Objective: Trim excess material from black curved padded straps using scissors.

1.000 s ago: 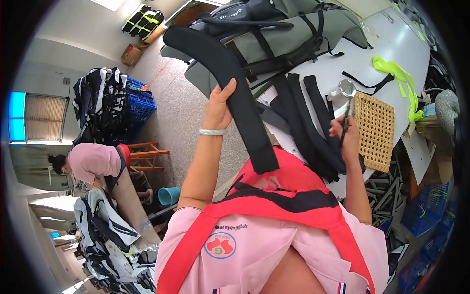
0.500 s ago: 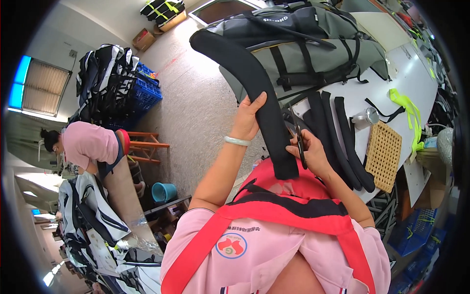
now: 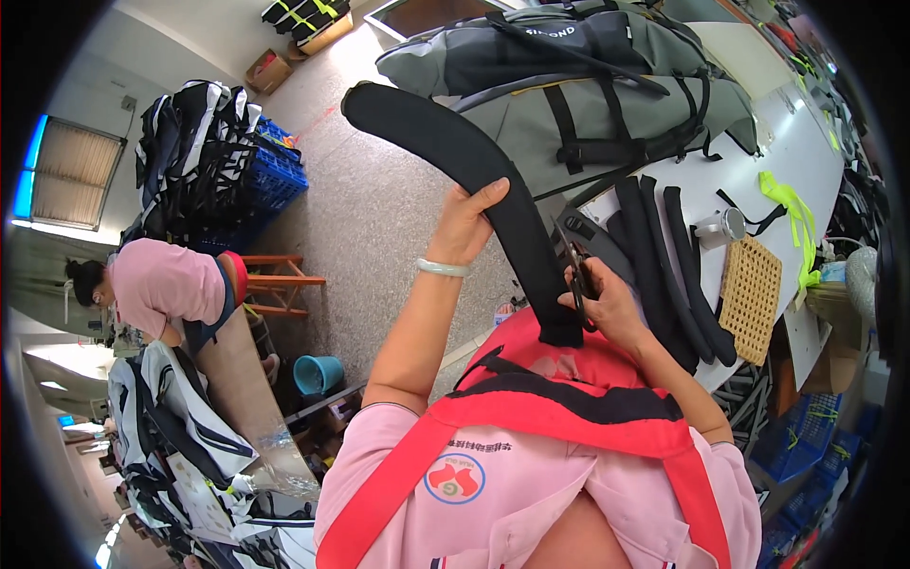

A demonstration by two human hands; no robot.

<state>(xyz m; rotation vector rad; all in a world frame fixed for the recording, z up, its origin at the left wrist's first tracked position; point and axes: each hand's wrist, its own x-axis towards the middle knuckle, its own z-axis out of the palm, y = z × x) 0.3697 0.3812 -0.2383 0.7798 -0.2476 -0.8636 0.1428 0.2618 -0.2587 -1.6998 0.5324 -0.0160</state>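
Grey backpack (image 3: 607, 95): lies on its side on your white worktable (image 3: 806, 180), the largest item there, black straps across it.

Curved black padded strap (image 3: 474, 180): you hold it raised in front of the backpack, its upper end arching away to the left of the backpack, its lower end down by your chest.

Spare black padded straps (image 3: 673, 275): a row on the table just below the backpack.

Woven cane mat (image 3: 751, 299): on the table, right of the spare straps, well below the backpack.

Your left hand (image 3: 464, 228): fingers clenched around the strap's middle, thumb on top.

Your right hand (image 3: 607, 299): fingers closed on black scissors (image 3: 574, 270), set against the strap's lower edge; whether the blades are parted you cannot tell.

Small metal cup (image 3: 720, 228): on the table below the backpack, above the mat.
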